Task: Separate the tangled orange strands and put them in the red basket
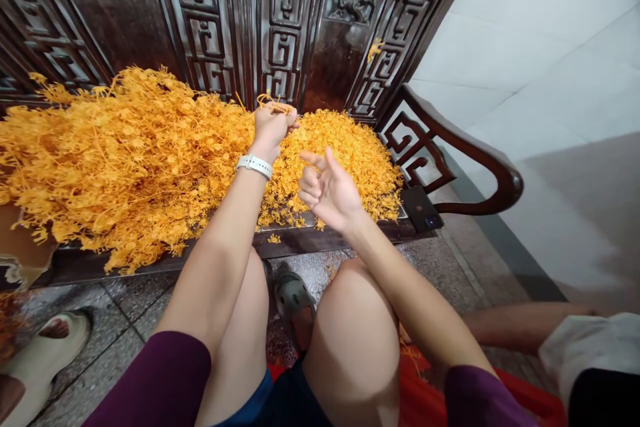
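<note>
My left hand (274, 125), with a white watch (255, 165) on its wrist, pinches a few thin orange strands (273, 105) over the heaps. My right hand (330, 188) is a little lower and to the right, palm partly up, fingers apart and curled, holding nothing. A large heap of orange stringy pieces (135, 167) covers the left and middle of the dark wooden bench (295, 240). Behind my right hand lies a smaller heap of short orange pieces (355, 160).
A dark phone (421, 208) lies at the bench's right end beside the curved armrest (480, 153). Carved panels (210, 20) rise behind. Torn cardboard (25, 247) is at the left edge. Another person's arm (525, 325) is at lower right, a sandalled foot (55, 347) at lower left.
</note>
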Action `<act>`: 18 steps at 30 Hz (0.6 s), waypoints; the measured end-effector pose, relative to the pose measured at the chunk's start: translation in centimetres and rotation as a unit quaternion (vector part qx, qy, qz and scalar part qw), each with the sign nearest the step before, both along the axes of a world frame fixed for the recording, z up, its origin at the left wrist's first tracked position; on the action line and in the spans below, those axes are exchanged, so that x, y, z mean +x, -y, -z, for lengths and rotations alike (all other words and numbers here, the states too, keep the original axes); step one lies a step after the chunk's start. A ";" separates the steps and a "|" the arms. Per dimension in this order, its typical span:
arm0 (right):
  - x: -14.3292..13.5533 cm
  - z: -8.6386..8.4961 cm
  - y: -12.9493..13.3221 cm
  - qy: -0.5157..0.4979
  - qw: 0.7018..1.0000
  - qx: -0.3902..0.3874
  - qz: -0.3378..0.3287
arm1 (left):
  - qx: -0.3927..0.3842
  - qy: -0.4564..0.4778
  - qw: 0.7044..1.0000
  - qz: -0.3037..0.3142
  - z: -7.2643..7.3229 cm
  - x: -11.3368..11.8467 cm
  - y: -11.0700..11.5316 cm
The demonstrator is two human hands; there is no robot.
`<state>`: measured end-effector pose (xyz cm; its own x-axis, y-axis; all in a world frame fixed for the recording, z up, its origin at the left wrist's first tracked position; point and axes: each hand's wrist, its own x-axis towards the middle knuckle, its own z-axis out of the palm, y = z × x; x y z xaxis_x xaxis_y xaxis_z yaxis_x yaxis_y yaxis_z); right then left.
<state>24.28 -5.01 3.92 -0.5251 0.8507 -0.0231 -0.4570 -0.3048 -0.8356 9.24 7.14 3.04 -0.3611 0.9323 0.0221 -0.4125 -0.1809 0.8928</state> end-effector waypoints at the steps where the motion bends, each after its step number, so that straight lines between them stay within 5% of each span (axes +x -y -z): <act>1: 0.0 0.5 -0.4 0.015 0.999 -0.024 0.020 | 0.002 -0.011 1.000 0.010 -0.2 0.2 0.2; 5: 0.5 2.0 -1.3 0.069 0.989 -0.039 0.127 | 0.015 -0.077 0.994 0.081 -1.1 1.1 1.3; 9: 1.0 2.4 -1.6 0.105 0.982 0.001 0.155 | 0.039 -0.136 0.976 0.165 -1.6 2.2 2.4; 18: 1.8 1.8 -1.2 0.102 0.993 0.039 0.042 | -0.036 -0.067 0.994 0.082 -0.8 4.1 2.9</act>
